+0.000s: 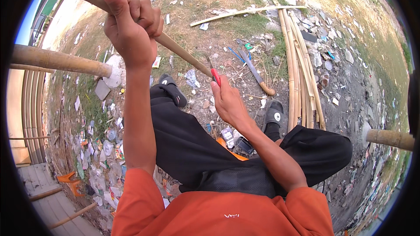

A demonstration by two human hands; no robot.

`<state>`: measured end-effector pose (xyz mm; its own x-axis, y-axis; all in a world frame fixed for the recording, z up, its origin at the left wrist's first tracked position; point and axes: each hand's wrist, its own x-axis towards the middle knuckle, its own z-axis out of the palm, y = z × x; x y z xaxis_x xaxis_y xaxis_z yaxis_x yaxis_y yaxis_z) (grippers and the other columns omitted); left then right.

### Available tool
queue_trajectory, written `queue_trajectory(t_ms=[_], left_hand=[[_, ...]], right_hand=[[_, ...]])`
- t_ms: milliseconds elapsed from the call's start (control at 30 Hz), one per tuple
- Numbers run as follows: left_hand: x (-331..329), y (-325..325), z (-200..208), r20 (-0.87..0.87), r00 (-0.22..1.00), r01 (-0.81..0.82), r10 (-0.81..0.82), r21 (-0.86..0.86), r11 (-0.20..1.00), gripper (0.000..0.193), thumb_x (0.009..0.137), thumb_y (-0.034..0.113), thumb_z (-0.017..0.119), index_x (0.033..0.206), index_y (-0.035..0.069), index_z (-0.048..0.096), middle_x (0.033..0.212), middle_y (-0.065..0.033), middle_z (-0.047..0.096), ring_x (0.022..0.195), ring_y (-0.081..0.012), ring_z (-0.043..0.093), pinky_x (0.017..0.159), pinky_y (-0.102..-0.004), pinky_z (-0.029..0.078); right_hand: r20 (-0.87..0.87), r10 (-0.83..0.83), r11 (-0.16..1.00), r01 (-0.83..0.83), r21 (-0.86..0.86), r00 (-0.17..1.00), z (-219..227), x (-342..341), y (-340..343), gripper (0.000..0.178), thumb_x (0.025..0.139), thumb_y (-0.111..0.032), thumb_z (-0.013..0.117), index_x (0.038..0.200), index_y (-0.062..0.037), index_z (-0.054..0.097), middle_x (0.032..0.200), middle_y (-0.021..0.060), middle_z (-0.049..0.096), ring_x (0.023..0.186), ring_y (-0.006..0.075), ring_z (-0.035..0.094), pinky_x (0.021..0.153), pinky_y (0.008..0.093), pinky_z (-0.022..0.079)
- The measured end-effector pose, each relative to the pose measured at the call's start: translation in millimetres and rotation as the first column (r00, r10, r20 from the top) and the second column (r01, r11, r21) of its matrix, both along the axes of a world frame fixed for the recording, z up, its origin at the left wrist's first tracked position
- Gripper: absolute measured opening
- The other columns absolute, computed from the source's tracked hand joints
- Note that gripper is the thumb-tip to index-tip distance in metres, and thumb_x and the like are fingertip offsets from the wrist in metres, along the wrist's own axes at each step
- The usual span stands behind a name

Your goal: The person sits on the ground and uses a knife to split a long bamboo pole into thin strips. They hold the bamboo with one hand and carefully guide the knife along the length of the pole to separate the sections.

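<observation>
My left hand (133,28) is wrapped around a long bamboo pole (179,50), which slants from the upper left down toward the middle. In my right hand (229,101) is a small knife with a red handle (215,75). Its thin blade lies close against the lower end of the pole; whether it cuts in is too small to tell. My right fingers hide that end of the pole, so I cannot tell whether they touch it too. Beyond my right hand, a machete (255,71) with a wooden handle lies on the ground.
Split bamboo strips (294,67) lie in a bundle at the right, with a curved strip (245,12) across their far end. Thick bamboo posts stand at the left (61,60) and right (390,139). Litter covers the ground around my sandalled feet.
</observation>
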<state>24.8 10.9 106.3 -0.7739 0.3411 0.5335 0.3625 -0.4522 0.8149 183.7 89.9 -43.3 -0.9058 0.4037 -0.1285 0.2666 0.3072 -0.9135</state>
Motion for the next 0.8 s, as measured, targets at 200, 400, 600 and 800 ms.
queue_trajectory(t_ms=[200,400,600,800], left_hand=[[0,-10,-2,0.029,0.995,-0.100,0.099,0.013,0.995,0.052,0.093,0.060,0.040,0.069,0.014,0.031,0.052,0.0046,0.018,0.043,-0.0075,0.014,0.042,-0.0261,0.012],[9,-8,-4,0.009,0.998,-0.062,0.062,0.007,0.998,0.053,0.092,0.062,0.038,0.069,0.015,0.031,0.053,0.0041,0.018,0.044,-0.0076,0.013,0.041,-0.0260,0.011],[8,-15,-4,-0.020,1.000,-0.023,0.023,0.014,1.000,0.052,0.095,0.060,0.033,0.070,0.015,0.030,0.052,0.0035,0.020,0.043,-0.0076,0.012,0.041,-0.0263,0.012],[12,-22,-4,0.020,0.998,-0.061,0.061,-0.024,0.998,0.054,0.091,0.064,0.039,0.069,0.016,0.028,0.053,0.0038,0.017,0.046,-0.0079,0.010,0.042,-0.0262,0.010]], right_hand=[[-0.013,0.009,0.999,-0.009,0.049,1.000,-19,-11,-15,0.025,0.096,-0.020,0.044,0.104,0.0040,0.040,0.064,0.0297,0.056,0.065,0.0504,0.056,0.060,0.0560,0.042],[-0.010,0.013,0.998,-0.012,0.056,1.000,-36,-25,-22,0.026,0.096,-0.022,0.044,0.104,0.0034,0.041,0.066,0.0311,0.057,0.064,0.0518,0.056,0.061,0.0570,0.044],[0.098,0.057,0.973,-0.077,0.217,0.994,-36,-29,-14,0.023,0.096,-0.022,0.043,0.100,0.0001,0.041,0.074,0.0291,0.061,0.070,0.0492,0.061,0.062,0.0553,0.049],[0.193,0.049,0.918,-0.120,0.377,0.980,-48,-28,-20,0.012,0.091,-0.010,0.044,0.096,0.0005,0.042,0.079,0.0276,0.063,0.077,0.0448,0.064,0.068,0.0516,0.053]])
